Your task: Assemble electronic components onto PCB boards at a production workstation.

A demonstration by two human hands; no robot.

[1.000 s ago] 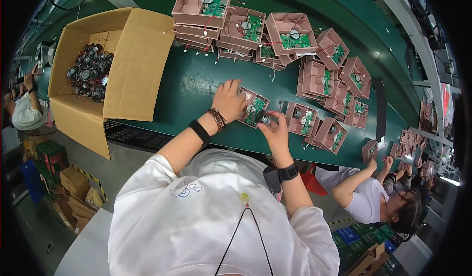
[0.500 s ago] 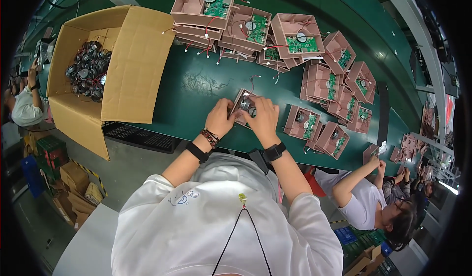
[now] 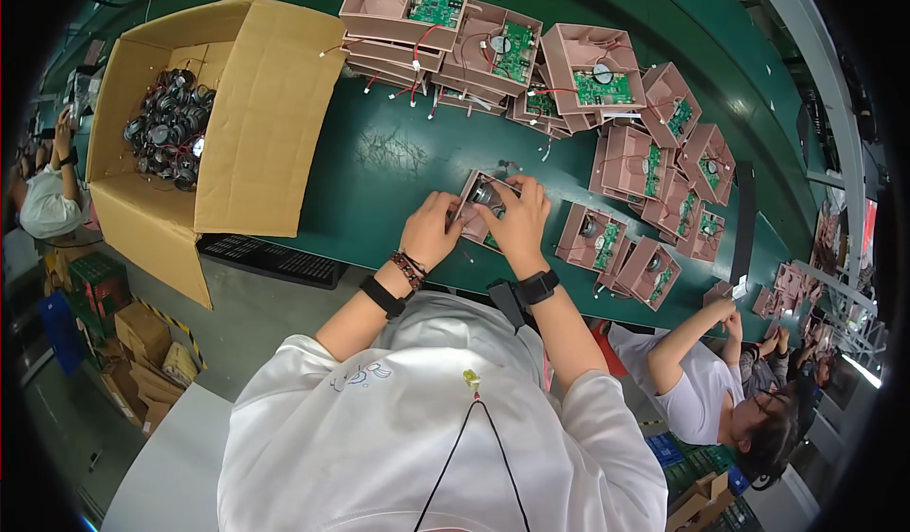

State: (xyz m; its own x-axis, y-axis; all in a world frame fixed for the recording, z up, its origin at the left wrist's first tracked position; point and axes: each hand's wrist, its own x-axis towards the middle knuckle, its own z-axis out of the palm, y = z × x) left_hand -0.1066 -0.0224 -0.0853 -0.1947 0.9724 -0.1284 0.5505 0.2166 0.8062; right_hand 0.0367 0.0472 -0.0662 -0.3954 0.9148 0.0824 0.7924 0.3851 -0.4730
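A small pink plastic housing (image 3: 469, 191) rests on the green workbench in front of me. My left hand (image 3: 431, 229) grips its left wall between thumb and fingers. A round dark speaker (image 3: 487, 196) sits inside the housing. Over it bends my right hand (image 3: 519, 221), its thumb and fingers closed around the speaker's rim. The right hand hides part of the housing's interior. Wires with a small connector stick out past the far side.
A cardboard box (image 3: 270, 124) full of loose speakers (image 3: 171, 129) stands at the left. Stacked pink housings with green circuit boards (image 3: 607, 86) line the back and right of the workbench (image 3: 370, 191). A co-worker (image 3: 706, 380) sits at the right.
The view has shifted slightly, so the bench things appear farther right. My right fingers have changed position around the speaker, while my left hand stays on the housing.
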